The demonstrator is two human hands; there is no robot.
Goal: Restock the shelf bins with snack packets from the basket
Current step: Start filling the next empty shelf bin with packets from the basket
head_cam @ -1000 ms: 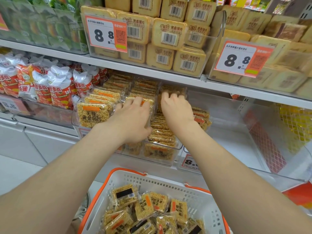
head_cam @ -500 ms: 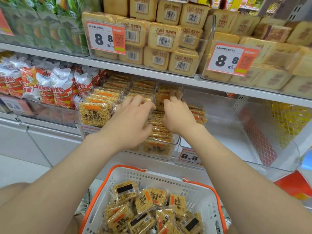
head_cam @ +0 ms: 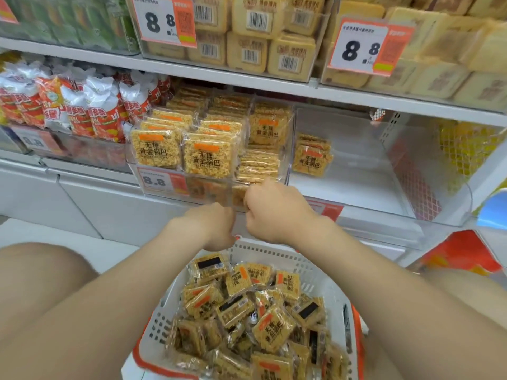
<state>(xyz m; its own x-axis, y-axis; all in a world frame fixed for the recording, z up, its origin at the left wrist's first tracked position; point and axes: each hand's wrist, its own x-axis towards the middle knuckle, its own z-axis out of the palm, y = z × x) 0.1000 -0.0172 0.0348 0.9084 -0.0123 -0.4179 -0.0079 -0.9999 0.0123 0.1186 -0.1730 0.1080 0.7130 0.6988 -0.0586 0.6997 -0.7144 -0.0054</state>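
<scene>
You face a white shop shelf (head_cam: 356,96) with two boards in view. On the upper board, clear bins (head_cam: 236,37) hold stacked pale yellow boxed cakes, and two price tags (head_cam: 370,46) read 8.8. On the lower board (head_cam: 90,175), red and white snack bags (head_cam: 79,105) stand at your left. Beside them, a clear bin (head_cam: 286,149) is packed with upright rows of golden snack packets (head_cam: 204,156). Just to its right, a wide clear bin (head_cam: 428,207) holds only a small stack of the same packets (head_cam: 311,157) against its left wall. Further right, a white mesh divider (head_cam: 408,165) stands beside yellow netted goods (head_cam: 466,144).
</scene>
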